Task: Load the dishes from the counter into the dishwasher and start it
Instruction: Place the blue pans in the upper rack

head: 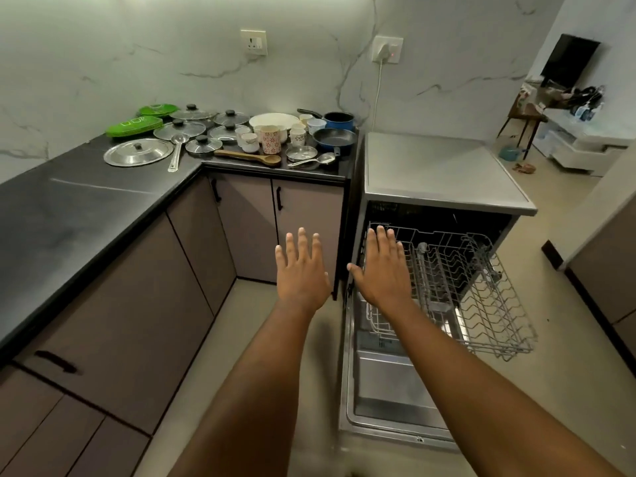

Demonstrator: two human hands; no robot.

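Both hands are held out flat, fingers straight and spread, grasping nothing: the left hand (303,270) over the floor, the right hand (382,266) above the wire rack (481,287) pulled out of the steel dishwasher (444,173), whose door (389,383) lies open. The dishes — glass lids (192,129), green plates (134,127), ceramic cups (270,139), a wooden spoon (247,156), pans (334,137) — crowd the glossy black counter (86,201).

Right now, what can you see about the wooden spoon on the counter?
The light brown wooden spoon lies flat on the black counter, near the front edge. Its long handle points left; its round bowl is at the right end. It looks like plain smooth wood. It sits in front of the white mug with red flowers, and a small round steel dish is to its right. Nobody is touching it.
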